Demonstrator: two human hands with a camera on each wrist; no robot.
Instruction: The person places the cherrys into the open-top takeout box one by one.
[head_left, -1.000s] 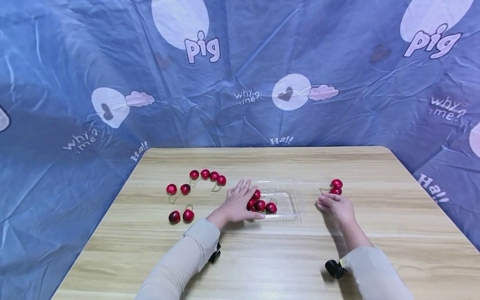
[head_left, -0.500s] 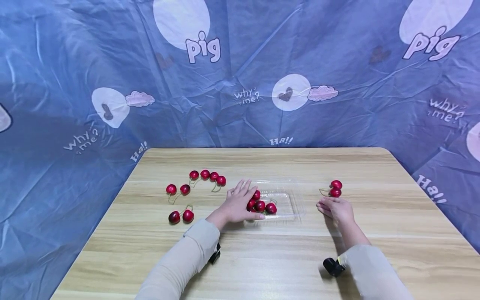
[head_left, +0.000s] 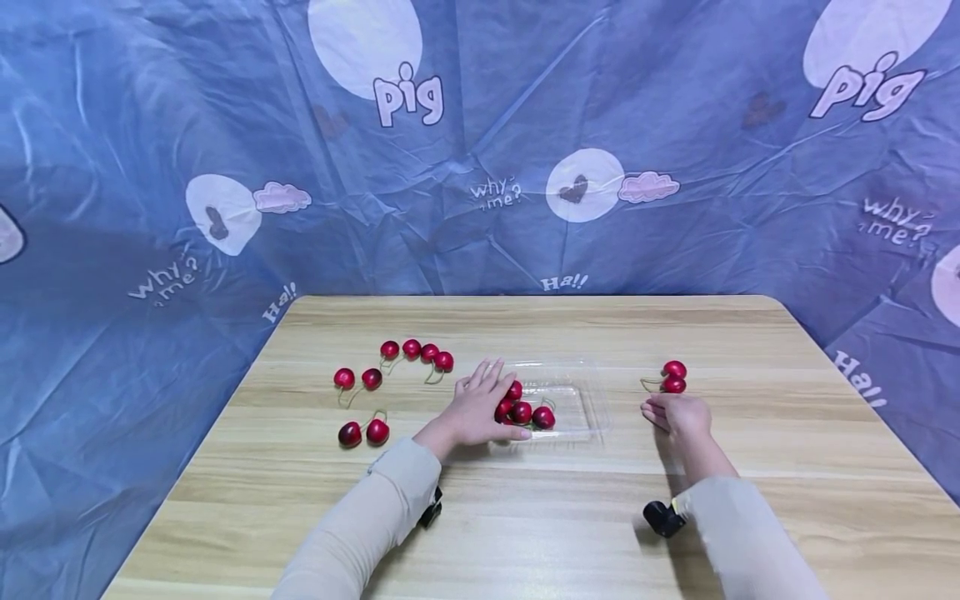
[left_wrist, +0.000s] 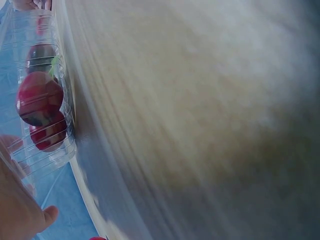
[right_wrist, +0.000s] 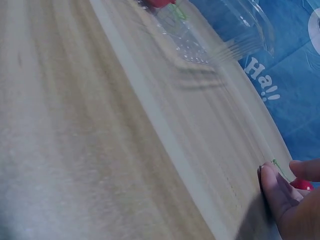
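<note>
Two hands are working: your left hand (head_left: 474,412), fingers spread, is resting against the clear container (head_left: 568,400), while your right hand (head_left: 680,415), fingers parted, is sitting just short of the cherry pair (head_left: 674,382), that apparent pick-up calling for a pinch.

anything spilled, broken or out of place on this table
Nothing stands out: the clear container sits upright with cherries inside, and the loose cherries lie on the table to both sides, none visibly damaged.
</note>
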